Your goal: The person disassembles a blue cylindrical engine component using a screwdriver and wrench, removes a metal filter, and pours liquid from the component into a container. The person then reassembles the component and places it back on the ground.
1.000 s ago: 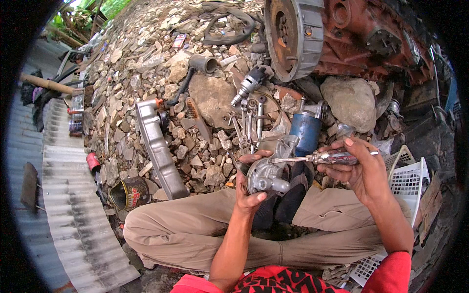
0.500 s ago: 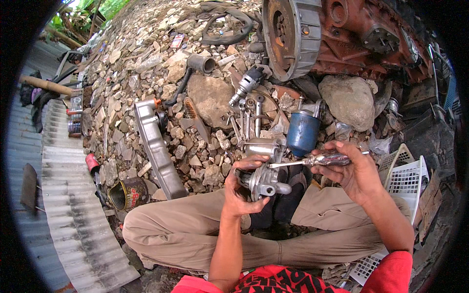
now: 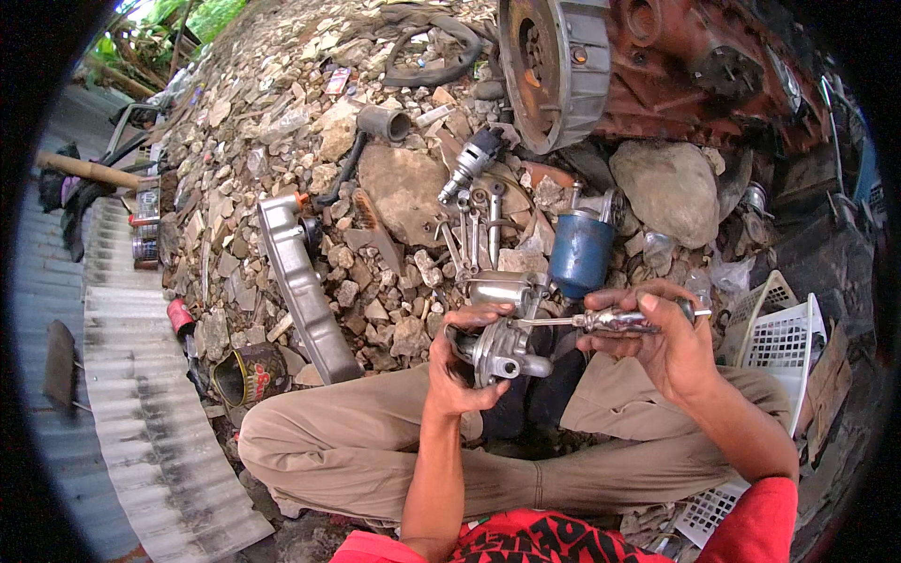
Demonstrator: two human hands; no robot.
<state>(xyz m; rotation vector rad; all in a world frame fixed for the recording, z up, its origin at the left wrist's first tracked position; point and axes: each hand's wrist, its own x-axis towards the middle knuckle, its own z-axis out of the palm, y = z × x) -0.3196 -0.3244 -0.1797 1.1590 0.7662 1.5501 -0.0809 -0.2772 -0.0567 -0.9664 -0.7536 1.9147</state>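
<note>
My left hand [image 3: 460, 361] is wrapped round a grey metal fuel pump [image 3: 502, 355], thumb below and fingers above, holding it over my lap. From the right, my right hand [image 3: 662, 333] grips the handle of a screwdriver [image 3: 615, 322]. Its shaft points left, with the tip at the pump's upper edge; whether it sits in a screw slot is too small to tell. Just beyond the pump lies a silvery metal cylinder [image 3: 497, 286]. A blue canister with a metal top [image 3: 580, 253] stands past the screwdriver.
Several spanners [image 3: 479, 225] and a distributor-like part [image 3: 472, 164] lie by a flat stone [image 3: 404, 192]. A long metal cover [image 3: 305, 286] rests on the rubble at left. A red-brown engine block [image 3: 694, 75] stands far right, white plastic baskets [image 3: 784, 342] nearer. Corrugated sheeting [image 3: 150, 394] runs along the left.
My right-hand fingers have shifted and curled further round the screwdriver handle, which looks turned and slightly lower. The pump in my left hand has moved only slightly.
</note>
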